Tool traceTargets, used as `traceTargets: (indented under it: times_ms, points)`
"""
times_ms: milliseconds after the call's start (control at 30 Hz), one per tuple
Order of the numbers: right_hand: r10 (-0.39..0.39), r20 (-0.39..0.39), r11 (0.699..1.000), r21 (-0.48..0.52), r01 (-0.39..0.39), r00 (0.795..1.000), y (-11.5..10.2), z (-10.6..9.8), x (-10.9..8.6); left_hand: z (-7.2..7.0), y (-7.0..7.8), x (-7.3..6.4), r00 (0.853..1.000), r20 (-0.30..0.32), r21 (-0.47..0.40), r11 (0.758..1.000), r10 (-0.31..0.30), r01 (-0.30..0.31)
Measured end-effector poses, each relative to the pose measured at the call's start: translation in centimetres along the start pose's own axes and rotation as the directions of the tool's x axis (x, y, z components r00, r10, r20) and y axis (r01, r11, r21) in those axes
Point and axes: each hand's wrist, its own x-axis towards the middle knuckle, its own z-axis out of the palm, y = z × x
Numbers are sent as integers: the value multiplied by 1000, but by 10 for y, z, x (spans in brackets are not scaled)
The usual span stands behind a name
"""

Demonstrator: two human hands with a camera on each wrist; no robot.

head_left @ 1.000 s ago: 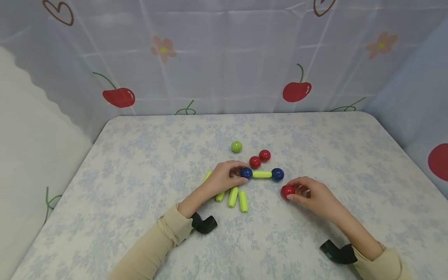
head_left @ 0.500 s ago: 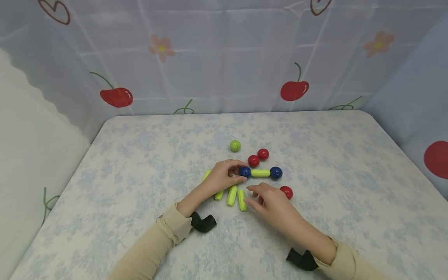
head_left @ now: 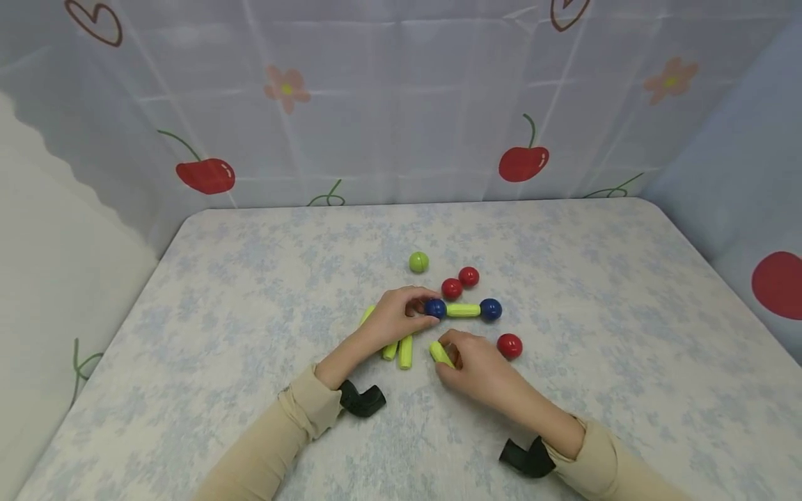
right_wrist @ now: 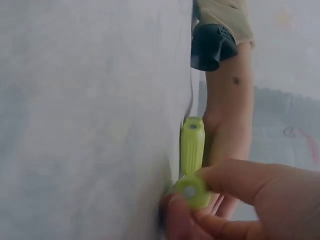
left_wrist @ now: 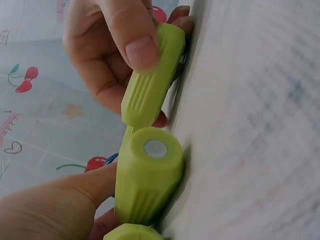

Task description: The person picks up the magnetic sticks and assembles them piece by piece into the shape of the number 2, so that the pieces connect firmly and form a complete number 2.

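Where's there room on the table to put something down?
There's bare table right of the nearest red ball, and left of the left hand. It's crowded around that hand: green sticks beside it, blue balls and two more red balls close by.

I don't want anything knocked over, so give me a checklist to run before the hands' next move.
1. Left hand holding the left blue ball: ok.
2. Right hand gripping a yellow-green rod: ok.
3. Middle rod meeting the left blue ball and right blue ball: ok.
4. Held rod joined to a ball: not ok, it is apart from them.
5. Held rod clear of the tabletop: cannot tell.
6. Front red ball well away from right hand: not ok, close beside it.
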Motion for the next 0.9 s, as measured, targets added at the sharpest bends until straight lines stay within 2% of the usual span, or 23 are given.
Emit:
traceTargets:
  times_ms: [33,67,100,133,200,267,333,433,500,567,633,767,900]
  points:
    - [30,26,995,95,-32,999,3,-1,-2,-1,-1,-1,1000,4,4,1000,-2,2]
    - [66,56,976,204,-76,996,6,-3,-4,-3,-1,-1,1000,9,7,1000,-10,10]
    - [100,82,943,311,-121,992,8,-4,-6,-5,-2,-2,1000,13,16,1000,-17,16]
    - [137,108,892,419,-170,985,11,-5,-7,-7,-2,-2,999,19,21,999,-26,25]
    - [224,158,748,605,-274,962,15,-6,-9,-13,-2,-4,999,24,35,998,-48,47]
    - [289,184,609,721,-329,939,16,-7,-10,-19,-2,-4,997,24,41,997,-68,67]
    - [342,195,480,805,-349,919,17,-8,-9,-23,-2,-5,997,28,44,996,-77,76]
    - [376,201,323,886,-332,904,17,-10,-8,-28,-3,-6,996,37,51,996,-77,75]
    - [393,191,247,920,-304,899,17,-11,-8,-29,-4,-6,997,43,57,996,-71,69]
    - [406,178,199,940,-277,896,18,-13,-8,-29,-5,-5,997,46,59,996,-64,61]
    - [416,165,178,950,-258,894,18,-16,-8,-29,-5,-5,997,50,62,996,-61,58]
    - [406,172,175,949,-261,898,20,-20,-10,-29,-5,-5,997,49,57,996,-66,63]
    - [392,178,191,944,-269,903,23,-23,-10,-30,-5,-6,996,47,56,996,-71,68]
